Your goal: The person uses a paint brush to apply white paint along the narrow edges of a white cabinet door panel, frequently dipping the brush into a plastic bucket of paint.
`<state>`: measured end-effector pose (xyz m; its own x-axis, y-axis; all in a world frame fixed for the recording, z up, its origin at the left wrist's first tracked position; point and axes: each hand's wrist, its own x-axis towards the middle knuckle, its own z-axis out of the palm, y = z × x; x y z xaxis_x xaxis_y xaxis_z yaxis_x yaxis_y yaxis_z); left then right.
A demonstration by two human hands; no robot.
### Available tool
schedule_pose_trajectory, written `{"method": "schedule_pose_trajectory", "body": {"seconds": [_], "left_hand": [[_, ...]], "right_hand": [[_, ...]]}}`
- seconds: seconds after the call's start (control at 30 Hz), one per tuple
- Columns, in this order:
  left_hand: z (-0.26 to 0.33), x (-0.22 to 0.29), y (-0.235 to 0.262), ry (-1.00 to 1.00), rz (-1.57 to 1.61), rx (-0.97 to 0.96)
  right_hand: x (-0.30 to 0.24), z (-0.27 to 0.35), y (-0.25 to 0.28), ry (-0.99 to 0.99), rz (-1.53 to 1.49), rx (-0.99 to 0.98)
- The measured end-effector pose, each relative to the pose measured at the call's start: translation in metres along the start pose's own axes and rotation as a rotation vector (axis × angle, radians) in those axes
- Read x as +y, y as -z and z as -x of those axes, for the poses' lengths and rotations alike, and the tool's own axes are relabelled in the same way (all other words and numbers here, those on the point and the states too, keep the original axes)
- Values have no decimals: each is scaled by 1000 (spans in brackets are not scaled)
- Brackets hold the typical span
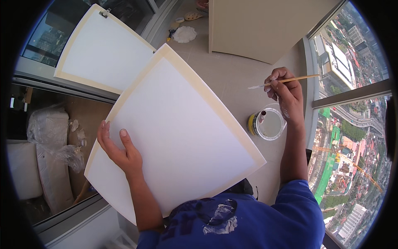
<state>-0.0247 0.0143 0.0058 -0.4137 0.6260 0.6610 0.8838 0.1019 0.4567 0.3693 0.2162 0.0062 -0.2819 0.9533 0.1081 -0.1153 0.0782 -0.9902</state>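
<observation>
A large white board (178,124) with cream masking tape along its edges leans tilted in front of my body. My left hand (120,151) lies at its left edge, thumb and fingers apart, palm toward the white face. Off to the right, my right hand (286,93) pinches a thin paintbrush (296,78) with a yellow wooden handle. White paint coats its bristles, which point left, apart from the board. Below that hand, a round paint bucket (253,124) with a yellow label stands on the floor, pale paint inside and a short handle sticking up.
A second taped white board (105,47) hangs by a clip (104,13) at the upper left. A beige cabinet (261,29) stands ahead. A crumpled white cloth (185,34) lies on the tiles. Tall windows (352,91) line the right; plastic-wrapped items (49,137) sit behind the left doorway.
</observation>
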Motion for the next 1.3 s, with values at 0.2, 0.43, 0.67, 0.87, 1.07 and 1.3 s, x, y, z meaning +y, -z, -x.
{"method": "schedule_pose_trajectory", "body": {"seconds": [0.2,0.43,0.67,0.87,1.07,1.3], "left_hand": [[2,-6,2,-28,-32,9],[-5,-4,-9,-106,-43,-21],[-4,-4,-11,-83,-40,-11],[-3,-6,-9,-55,-62,-19],[-2,-6,-9,-70,-49,-19],[-4,-5,-12,-49,16,-17]], "right_hand": [[74,61,81,-325,577,195],[218,104,129,-436,917,266],[303,70,134,-771,982,-44],[353,78,151,-714,1128,-21],[350,75,149,-835,914,11],[384,77,179,-805,935,-13]]}}
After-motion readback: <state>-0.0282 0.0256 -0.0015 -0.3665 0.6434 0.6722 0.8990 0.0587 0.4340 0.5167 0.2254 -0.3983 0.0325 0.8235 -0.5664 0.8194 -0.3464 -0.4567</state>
